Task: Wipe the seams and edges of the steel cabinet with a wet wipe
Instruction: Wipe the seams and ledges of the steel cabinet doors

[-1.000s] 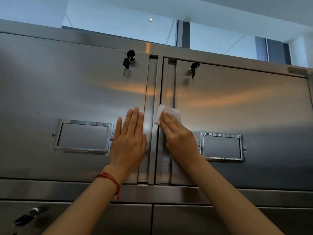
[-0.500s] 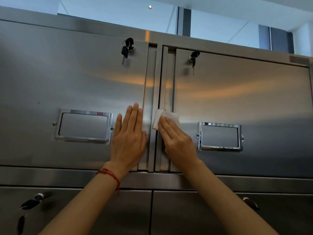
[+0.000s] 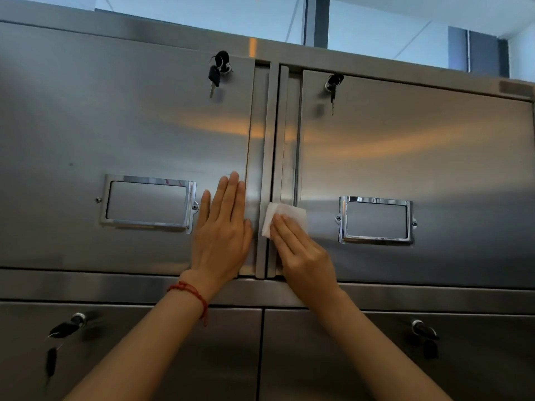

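Head view: the wet wipe (image 3: pixel 285 217), a folded white square, sits just right of the frame's centre, pressed against the vertical seam (image 3: pixel 275 169) between the two upper doors of the steel cabinet (image 3: pixel 405 146). The right hand (image 3: pixel 301 250) lies over the wipe's lower part with fingers extended and close together, pinning it flat to the metal rather than curling round it; the wipe's upper and left edges show beyond the fingertips. Just left of the seam, the left hand (image 3: pixel 224 230) rests open and flat on the left door (image 3: pixel 115 125), fingers together and pointing up, holding nothing. A red string bracelet (image 3: pixel 192 293) circles the left wrist. Both forearms rise from the bottom of the frame.

Each upper door carries a chrome label holder: one (image 3: pixel 147 202) left of the left hand, one (image 3: pixel 376 219) right of the right hand. Keys hang from locks near the top of each door, one set (image 3: pixel 218 70) above the left hand and another (image 3: pixel 333 85) on the right door. Below a horizontal steel rail, two lower doors show, with a keyed lock at lower left (image 3: pixel 66 328) and another lock at lower right (image 3: pixel 422 329).
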### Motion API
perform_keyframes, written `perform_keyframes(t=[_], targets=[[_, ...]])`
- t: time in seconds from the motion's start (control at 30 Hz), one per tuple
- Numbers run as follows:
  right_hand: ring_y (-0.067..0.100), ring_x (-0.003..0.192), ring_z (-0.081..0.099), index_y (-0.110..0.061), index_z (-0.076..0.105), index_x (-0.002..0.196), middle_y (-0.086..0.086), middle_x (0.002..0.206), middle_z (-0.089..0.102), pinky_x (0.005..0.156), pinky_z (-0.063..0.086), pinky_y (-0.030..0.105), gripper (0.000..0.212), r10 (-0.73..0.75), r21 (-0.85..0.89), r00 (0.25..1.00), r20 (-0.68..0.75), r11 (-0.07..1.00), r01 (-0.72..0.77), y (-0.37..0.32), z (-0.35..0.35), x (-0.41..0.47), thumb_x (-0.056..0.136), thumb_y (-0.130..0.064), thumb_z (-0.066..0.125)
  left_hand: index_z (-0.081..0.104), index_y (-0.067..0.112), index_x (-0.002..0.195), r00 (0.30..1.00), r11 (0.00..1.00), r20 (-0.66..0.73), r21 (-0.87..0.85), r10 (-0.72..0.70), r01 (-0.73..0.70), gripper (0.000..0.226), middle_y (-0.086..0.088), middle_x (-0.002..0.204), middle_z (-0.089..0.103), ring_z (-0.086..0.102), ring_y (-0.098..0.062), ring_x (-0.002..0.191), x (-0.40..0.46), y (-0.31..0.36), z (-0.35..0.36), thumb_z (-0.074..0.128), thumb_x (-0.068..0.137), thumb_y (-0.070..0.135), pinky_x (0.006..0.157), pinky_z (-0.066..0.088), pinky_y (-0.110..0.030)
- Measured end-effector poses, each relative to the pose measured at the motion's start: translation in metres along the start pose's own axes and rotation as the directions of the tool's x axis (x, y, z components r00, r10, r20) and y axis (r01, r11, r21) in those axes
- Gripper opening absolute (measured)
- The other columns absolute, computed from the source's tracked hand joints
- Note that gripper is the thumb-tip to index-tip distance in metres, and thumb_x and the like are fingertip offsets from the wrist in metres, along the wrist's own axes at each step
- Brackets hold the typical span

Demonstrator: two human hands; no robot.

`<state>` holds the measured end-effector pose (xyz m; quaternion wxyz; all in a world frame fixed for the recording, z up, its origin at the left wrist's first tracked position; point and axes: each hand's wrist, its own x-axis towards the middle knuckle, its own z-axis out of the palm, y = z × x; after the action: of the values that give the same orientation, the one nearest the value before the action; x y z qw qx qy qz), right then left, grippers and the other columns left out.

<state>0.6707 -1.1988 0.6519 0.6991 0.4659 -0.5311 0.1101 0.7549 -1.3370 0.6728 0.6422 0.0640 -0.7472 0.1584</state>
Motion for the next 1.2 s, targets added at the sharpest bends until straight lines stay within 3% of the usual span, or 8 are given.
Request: perform_keyframes(t=[0.33,0.5,0.9,1.1,1.2], targets=[[0.034,0.109,0.060,0.006,0.065,0.108,0.023,0.116,0.062,0.079,0.056,0.043,0.048,0.108,0.069,0.992,0.069,0.991,-0.113,-0.014,-0.005,-0.012,0.062,0.003,0.080,0.024,-0.004,0.143,0.999,0.999,0.003,0.020,0.041,-0.041,0.057,-0.021,0.151,0.021,0.019,-0.034,0.140,-0.002,-0.005,-0.001,0.027,0.093,0.023,0.113,0.018,-0.050],[0.032,0.112,0.058,0.004,0.065,0.109,0.021,0.118,0.062,0.088,0.051,0.042,0.052,0.103,0.066,0.988,0.113,0.992,-0.111,-0.022,-0.006,-0.028,0.061,-0.002,0.084,0.023,-0.004,0.144,0.999,0.999,0.012,0.022,0.036,-0.036,0.058,-0.020,0.152,0.019,0.017,-0.033,0.141,-0.002,-0.004,-0.001,0.026,0.093,0.024,0.114,0.017,-0.049],[0.034,0.113,0.057,0.007,0.063,0.111,0.023,0.119,0.060,0.087,0.052,0.043,0.049,0.131,0.080,0.988,0.086,0.987,-0.138,-0.022,0.002,-0.026,0.065,0.002,0.080,0.019,-0.003,0.144,0.999,1.000,0.020,0.007,0.029,-0.029,0.057,-0.020,0.152,0.016,0.013,-0.032,0.141,-0.003,-0.005,0.001,0.024,0.094,0.023,0.115,0.014,-0.048],[0.034,0.111,0.058,0.007,0.064,0.110,0.023,0.117,0.062,0.086,0.053,0.042,0.048,0.075,0.080,0.994,0.085,0.993,-0.082,-0.021,-0.003,-0.032,0.065,0.002,0.080,0.019,-0.002,0.144,0.999,1.000,0.024,0.002,0.028,-0.028,0.060,-0.020,0.152,0.015,0.012,-0.033,0.142,-0.002,-0.004,0.000,0.046,0.094,0.015,0.115,0.012,-0.048],[0.034,0.113,0.057,0.007,0.063,0.111,0.024,0.119,0.060,0.087,0.052,0.043,0.051,0.092,0.060,0.990,0.107,0.993,-0.098,-0.019,-0.003,-0.024,0.064,0.002,0.081,0.017,-0.002,0.144,0.999,1.000,0.025,0.000,0.021,-0.021,0.057,-0.019,0.152,0.014,0.012,-0.033,0.142,-0.002,-0.003,0.000,0.039,0.095,0.018,0.115,0.012,-0.048]])
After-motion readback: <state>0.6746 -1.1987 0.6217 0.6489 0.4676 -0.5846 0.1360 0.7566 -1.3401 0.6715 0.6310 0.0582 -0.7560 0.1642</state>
